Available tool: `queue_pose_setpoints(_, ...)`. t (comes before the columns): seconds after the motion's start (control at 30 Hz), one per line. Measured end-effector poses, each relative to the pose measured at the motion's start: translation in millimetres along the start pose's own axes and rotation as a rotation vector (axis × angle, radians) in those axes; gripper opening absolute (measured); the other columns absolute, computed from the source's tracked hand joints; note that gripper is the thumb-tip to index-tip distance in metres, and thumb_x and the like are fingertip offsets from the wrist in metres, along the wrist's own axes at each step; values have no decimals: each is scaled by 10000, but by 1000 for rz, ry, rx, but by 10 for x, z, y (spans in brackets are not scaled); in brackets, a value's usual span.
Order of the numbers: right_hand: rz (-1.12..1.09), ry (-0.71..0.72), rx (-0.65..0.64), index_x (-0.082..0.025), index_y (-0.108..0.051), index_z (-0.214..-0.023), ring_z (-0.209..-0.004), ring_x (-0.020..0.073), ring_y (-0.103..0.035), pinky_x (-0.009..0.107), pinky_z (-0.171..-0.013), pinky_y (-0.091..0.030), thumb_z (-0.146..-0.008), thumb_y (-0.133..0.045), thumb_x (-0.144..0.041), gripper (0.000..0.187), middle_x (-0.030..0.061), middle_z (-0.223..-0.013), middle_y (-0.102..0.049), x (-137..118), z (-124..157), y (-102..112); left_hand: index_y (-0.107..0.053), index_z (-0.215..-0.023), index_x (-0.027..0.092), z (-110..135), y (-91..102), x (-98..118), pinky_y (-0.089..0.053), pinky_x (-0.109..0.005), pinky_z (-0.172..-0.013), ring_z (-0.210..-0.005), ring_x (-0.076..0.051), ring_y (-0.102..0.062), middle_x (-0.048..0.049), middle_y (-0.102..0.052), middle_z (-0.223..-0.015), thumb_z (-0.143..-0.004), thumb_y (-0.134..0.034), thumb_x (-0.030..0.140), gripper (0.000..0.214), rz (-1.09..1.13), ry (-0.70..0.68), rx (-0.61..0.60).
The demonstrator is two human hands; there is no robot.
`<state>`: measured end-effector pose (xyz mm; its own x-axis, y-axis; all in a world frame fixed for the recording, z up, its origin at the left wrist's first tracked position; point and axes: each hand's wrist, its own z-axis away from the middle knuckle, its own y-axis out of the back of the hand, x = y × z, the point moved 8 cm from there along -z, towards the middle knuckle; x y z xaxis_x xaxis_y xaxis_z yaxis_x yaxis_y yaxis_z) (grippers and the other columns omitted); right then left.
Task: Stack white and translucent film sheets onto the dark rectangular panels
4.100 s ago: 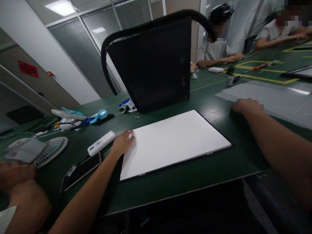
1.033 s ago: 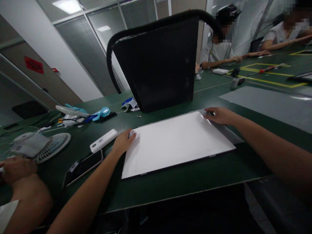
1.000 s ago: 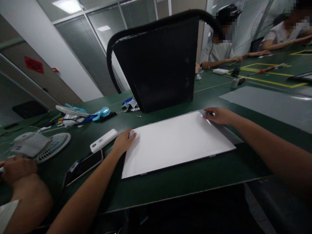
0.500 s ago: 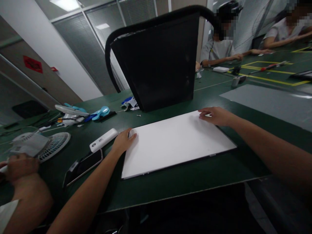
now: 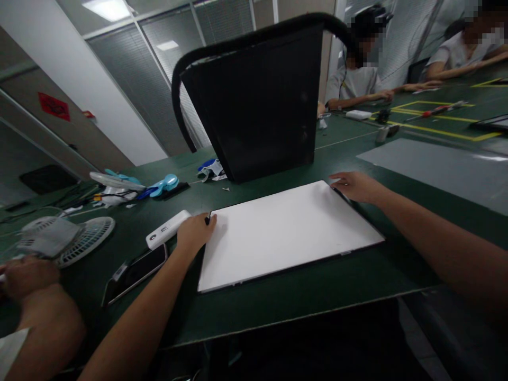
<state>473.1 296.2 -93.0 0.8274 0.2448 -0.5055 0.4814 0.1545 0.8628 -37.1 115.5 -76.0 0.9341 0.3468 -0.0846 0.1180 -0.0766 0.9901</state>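
Observation:
A flat white panel (image 5: pixel 278 233) with a thin black border lies on the green table in front of me. My left hand (image 5: pixel 194 232) is at its far left corner, thumb and fingers closed around a small black piece (image 5: pixel 207 218) at the edge. At the far right corner, my right hand (image 5: pixel 356 187) curls over the side, with a dark edge strip (image 5: pixel 340 194) between thumb and fingers. Its fingertips are partly hidden. Left of my left hand lie a white power bank (image 5: pixel 166 230) and a dark phone (image 5: pixel 138 269).
A black chair back (image 5: pixel 262 100) rises behind the panel. A white fan (image 5: pixel 85 241) lies at left near another person's hand (image 5: pixel 34 275). Light blue and white items (image 5: pixel 164 184) sit farther back. A grey sheet (image 5: pixel 444 164) covers the right side. Two people work across the table.
Both hands have shifted outward from the panel's white face to its left and right edges. A small black piece now shows at my left fingers. The panel stays in place.

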Motion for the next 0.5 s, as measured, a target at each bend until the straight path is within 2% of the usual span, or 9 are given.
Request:
queue_pose_setpoints(0.1, -4, 10, -11, -185, -615, -1434, -1183, 230, -659, 487, -1112, -540, -1078, -633, -423, 429, 103, -1312, -665, -33, 25, -8, -829, -1140, 197, 47, 88, -45, -570, -517, -896, -1063, -423, -740, -205, -781, -1095, -1038, -298, 643, 701, -49, 60, -18)
queue_pose_setpoints(0.2, 12, -26, -2, -180, -623, -1419, -1165, 228, -663, 479, -1098, -546, -1075, -635, -440, 431, 101, -1295, -670, -11, 28, 19, -852, -1017, 186, 72, 93, -36, -575, -516, -874, -1020, -425, -746, -209, -781, -1043, -1026, -325, 633, 692, -66, 61, -54)
queue_pose_setpoints(0.37, 58, -144, 24, -169, -674, -1315, -1115, 222, -672, 467, -1064, -557, -1068, -633, -498, 413, 91, -1225, -689, 74, 29, 103, -853, -1039, 200, 64, 72, -3, -582, -505, -878, -1003, -401, -752, -191, -790, -1034, -1021, -365, 524, 586, -37, 25, -41)
queue_pose_setpoints(0.5, 25, -154, 14, -164, -693, -1261, -1080, 211, -679, 449, -1052, -560, -1069, -626, -516, 407, 79, -1184, -702, 33, 59, 115, -845, -959, 199, 7, 26, 5, -583, -482, -946, -1041, -373, -754, -158, -805, -1100, -970, -436, 369, 443, -13, -70, -6)
